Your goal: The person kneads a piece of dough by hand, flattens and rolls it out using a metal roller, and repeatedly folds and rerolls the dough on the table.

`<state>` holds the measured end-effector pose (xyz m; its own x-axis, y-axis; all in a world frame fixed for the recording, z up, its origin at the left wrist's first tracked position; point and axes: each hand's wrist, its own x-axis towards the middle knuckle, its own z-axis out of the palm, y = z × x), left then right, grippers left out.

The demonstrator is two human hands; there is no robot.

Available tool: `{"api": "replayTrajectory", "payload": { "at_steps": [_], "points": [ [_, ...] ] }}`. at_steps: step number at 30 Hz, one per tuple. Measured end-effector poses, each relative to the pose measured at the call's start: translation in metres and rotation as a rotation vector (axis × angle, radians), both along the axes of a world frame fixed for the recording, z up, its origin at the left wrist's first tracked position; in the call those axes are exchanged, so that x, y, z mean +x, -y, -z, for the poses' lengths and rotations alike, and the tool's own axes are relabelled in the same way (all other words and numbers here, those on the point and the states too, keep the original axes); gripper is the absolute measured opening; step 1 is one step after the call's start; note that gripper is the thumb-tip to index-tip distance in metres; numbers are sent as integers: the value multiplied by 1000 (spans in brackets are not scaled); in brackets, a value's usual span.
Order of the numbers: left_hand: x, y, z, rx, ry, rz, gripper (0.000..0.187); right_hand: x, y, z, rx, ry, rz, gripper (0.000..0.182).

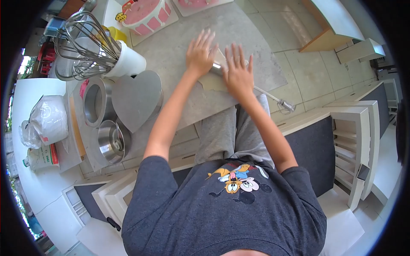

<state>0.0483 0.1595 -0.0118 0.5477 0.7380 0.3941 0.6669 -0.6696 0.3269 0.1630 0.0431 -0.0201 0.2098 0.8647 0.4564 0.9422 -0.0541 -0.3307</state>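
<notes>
Over the grey table (179, 112), both hands lie flat on a metal rolling pin (217, 66), fingers spread and pointing away from me. My left hand (200, 55) covers its left part, and my right hand (238, 76) rests on its right part. A thin piece of dough (212, 82) shows under and between my hands, near the table's front edge. Past my right hand a thin metal rod with a wire end (287, 106) sticks out over the table's edge. What lies directly beneath my palms is hidden.
Left of my arms stand a white container (131, 61) of whisks (85, 47), a heart-shaped metal pan (136, 100), a round ring mould (97, 102) and a steel bowl (112, 141). A pink and white cake (147, 15) sits at the back. White chairs (352, 149) stand right.
</notes>
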Motion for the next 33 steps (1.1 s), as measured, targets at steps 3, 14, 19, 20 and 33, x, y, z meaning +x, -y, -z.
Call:
{"api": "replayTrajectory", "payload": {
  "at_steps": [3,14,19,20,33],
  "points": [
    [-32,26,-2,67,-83,48,49,-27,25,-9,-120,55,-103,58],
    [41,-15,-8,92,91,105,46,-10,-35,4,-79,-35,228,59],
    [71,-54,-2,400,42,126,54,18,-67,8,-84,-158,265,58],
    [74,-54,-3,415,53,125,54,22,-69,7,-83,-194,254,58],
    [-20,14,-3,46,11,66,41,-29,16,-6,-61,-102,26,56]
  ]
}}
